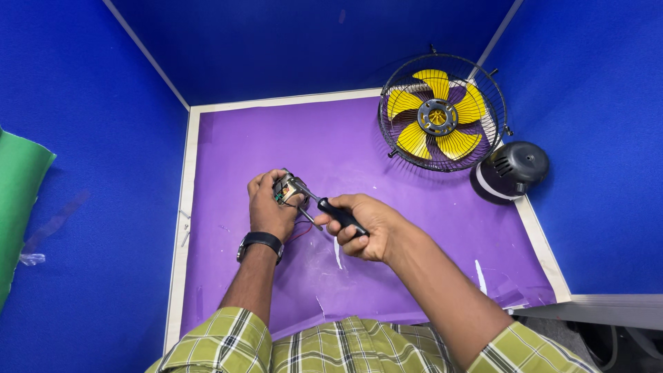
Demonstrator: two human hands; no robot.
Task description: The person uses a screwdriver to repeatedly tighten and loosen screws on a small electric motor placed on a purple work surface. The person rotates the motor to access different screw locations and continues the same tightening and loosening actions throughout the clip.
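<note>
My left hand (268,207) grips a small metal fan motor (289,188) with coloured wires, held just above the purple table mat (387,269). A black watch sits on that wrist. My right hand (364,224) is closed around the black handle of a screwdriver (338,214). Its metal shaft reaches up-left and its tip meets the motor. A thin red wire trails from the motor down below my left hand.
At the back right a black wire fan guard with yellow blades (440,112) leans in the corner. A black rounded motor housing (511,170) lies beside it at the mat's right edge. Blue partition walls enclose the table. Several small screws (185,228) lie on the left rim.
</note>
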